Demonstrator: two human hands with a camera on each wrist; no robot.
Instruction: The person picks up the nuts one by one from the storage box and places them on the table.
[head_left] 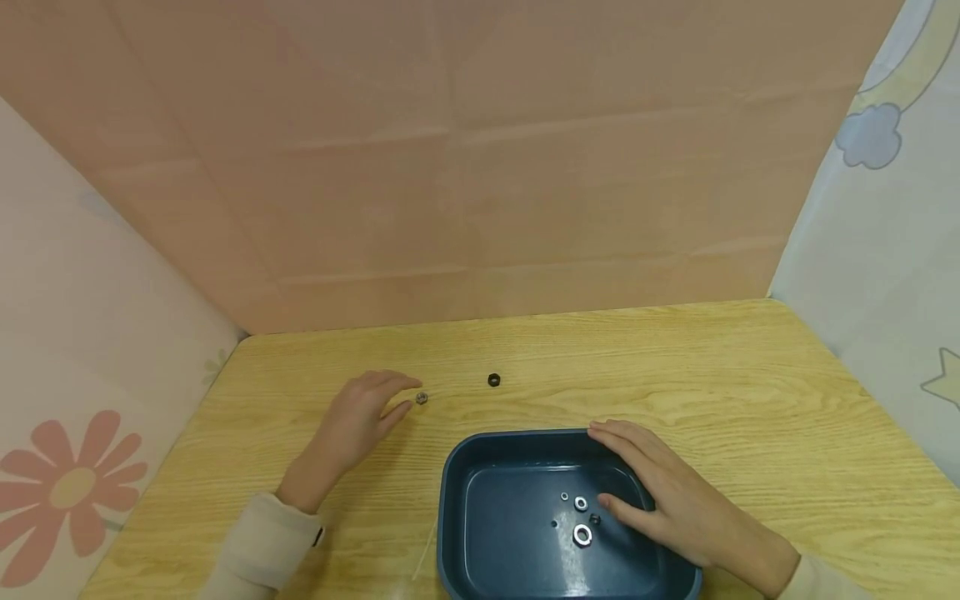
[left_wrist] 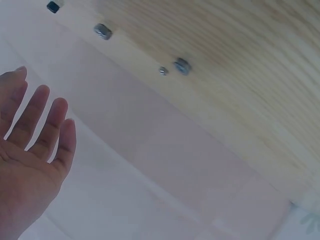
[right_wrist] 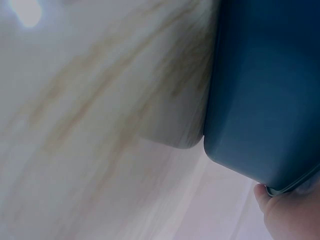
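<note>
In the head view my left hand (head_left: 351, 422) reaches over the table, thumb and forefinger apart beside a silver nut (head_left: 422, 398). A black nut (head_left: 493, 380) lies farther right. The left wrist view shows my left hand (left_wrist: 35, 150) with spread fingers, off to the side of a dark nut (left_wrist: 53, 7), a silver nut (left_wrist: 103, 31) and two more metal pieces. My right hand (head_left: 675, 508) rests across the right rim of a blue tray (head_left: 517, 434), its thumb over the inside. Several nuts lie in the tray, including a large silver nut (head_left: 582, 535).
A wooden table (head_left: 720, 367) carries everything. A plain brownish sheet (head_left: 450, 167) rises behind it, with patterned sheets on the left and right. A thin pale strip (head_left: 424, 550) lies left of the tray.
</note>
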